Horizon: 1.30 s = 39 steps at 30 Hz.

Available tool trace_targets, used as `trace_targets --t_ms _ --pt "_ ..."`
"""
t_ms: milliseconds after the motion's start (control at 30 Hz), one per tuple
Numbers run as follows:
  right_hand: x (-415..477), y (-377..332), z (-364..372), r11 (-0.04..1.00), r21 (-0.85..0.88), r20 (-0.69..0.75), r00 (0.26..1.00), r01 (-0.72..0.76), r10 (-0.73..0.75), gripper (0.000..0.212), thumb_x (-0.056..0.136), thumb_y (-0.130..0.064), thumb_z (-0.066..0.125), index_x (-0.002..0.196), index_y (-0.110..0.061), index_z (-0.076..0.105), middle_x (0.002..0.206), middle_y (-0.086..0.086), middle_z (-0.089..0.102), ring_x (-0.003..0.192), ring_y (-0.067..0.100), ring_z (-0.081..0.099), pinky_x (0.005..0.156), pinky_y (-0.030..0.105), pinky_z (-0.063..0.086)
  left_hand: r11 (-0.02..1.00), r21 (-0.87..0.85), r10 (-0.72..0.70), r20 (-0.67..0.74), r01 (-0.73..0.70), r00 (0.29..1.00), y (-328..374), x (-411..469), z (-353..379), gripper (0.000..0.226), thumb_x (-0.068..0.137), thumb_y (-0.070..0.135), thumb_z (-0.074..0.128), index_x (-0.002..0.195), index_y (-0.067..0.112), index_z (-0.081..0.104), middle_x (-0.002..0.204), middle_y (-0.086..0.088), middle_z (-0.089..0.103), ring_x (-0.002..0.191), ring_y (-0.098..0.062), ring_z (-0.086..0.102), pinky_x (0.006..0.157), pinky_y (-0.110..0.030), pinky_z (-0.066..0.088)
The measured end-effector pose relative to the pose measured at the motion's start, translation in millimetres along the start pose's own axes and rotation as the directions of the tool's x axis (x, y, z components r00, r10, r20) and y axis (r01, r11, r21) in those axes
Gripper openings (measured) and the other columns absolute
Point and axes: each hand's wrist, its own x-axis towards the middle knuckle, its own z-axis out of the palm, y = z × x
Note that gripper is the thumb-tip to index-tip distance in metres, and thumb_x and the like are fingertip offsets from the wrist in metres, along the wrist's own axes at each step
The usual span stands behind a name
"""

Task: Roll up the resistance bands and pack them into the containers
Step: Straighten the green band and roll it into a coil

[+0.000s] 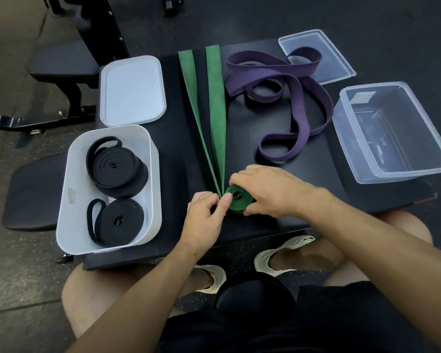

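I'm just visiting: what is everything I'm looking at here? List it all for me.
green band: one, green, mid-platform, near end rolled, rest lying straight
purple band: one, purple, loose to the right, one loop on the clear lid
black rolls: two, black, inside the white container
white container: one, white, platform's left edge
white lid: one, white, just beyond that container
clear container: one, transparent, right edge, holds nothing
clear lid: one, transparent, far right corner
platform: one, black, under all these
shoes: two, pale, below the near edge
left hand: pinches the green roll
right hand: grips the green roll
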Motion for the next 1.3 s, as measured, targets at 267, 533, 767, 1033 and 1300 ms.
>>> trace_targets --t_ms 267,533,767,1033,1300 --pt "18.6 8.9 -12.3 0.997 0.077 0.150 0.988 0.020 -0.031 0.058 0.081 -0.030 0.083 0.127 -0.026 0.049 0.122 -0.005 0.059 0.114 0.020 0.055 0.090 0.040 0.046 0.994 -0.052 -0.098 -0.031 0.096 0.995 10.5 1.0 0.8 0.054 0.104 0.043 0.057 0.069 0.003 0.061 0.077 -0.002 0.064 0.101 -0.004 0.055 0.084 -0.021 0.043" --pt "-2.4 -30.1 19.6 0.922 0.008 -0.187 0.905 -0.386 0.381 0.075 0.075 -0.079 0.066 0.111 -0.017 0.044 0.112 0.004 0.063 0.105 0.028 0.062 0.077 0.038 0.041 0.992 -0.064 -0.113 -0.037 0.110 0.993 14.0 4.9 -0.1 0.056 0.103 0.040 0.060 0.061 0.006 0.047 0.066 -0.001 0.054 0.087 -0.009 0.054 0.078 -0.025 0.045" --pt "5.2 -38.0 24.6 0.913 0.002 -0.261 0.881 -0.408 0.394 0.065 0.082 -0.080 0.052 0.095 -0.018 0.039 0.097 0.004 0.067 0.091 0.027 0.064 0.067 0.036 0.034 0.984 -0.133 -0.119 -0.006 0.117 0.993 16.1 5.9 -4.3 0.050 0.099 0.037 0.067 0.070 0.008 0.040 0.068 0.005 0.044 0.073 -0.013 0.044 0.071 -0.026 0.037" --pt "8.4 -14.5 15.1 0.976 -0.036 -0.186 0.961 -0.214 0.203 0.060 0.080 -0.077 0.062 0.093 -0.022 0.040 0.088 -0.003 0.054 0.090 0.025 0.060 0.069 0.035 0.035 0.971 -0.196 -0.136 0.024 0.138 0.990 19.6 4.8 -9.4 0.041 0.104 0.042 0.056 0.084 0.007 0.048 0.071 0.005 0.044 0.065 -0.007 0.040 0.065 -0.022 0.039" --pt "12.7 3.5 -7.9 0.990 -0.131 0.028 0.999 0.048 -0.045 0.057 0.080 -0.064 0.073 0.112 -0.024 0.049 0.098 -0.009 0.047 0.101 0.018 0.051 0.076 0.032 0.035 0.977 -0.193 -0.087 0.033 0.091 0.996 14.9 6.7 -11.0 0.044 0.108 0.039 0.048 0.086 0.001 0.051 0.077 0.000 0.047 0.068 -0.004 0.041 0.065 -0.017 0.040"
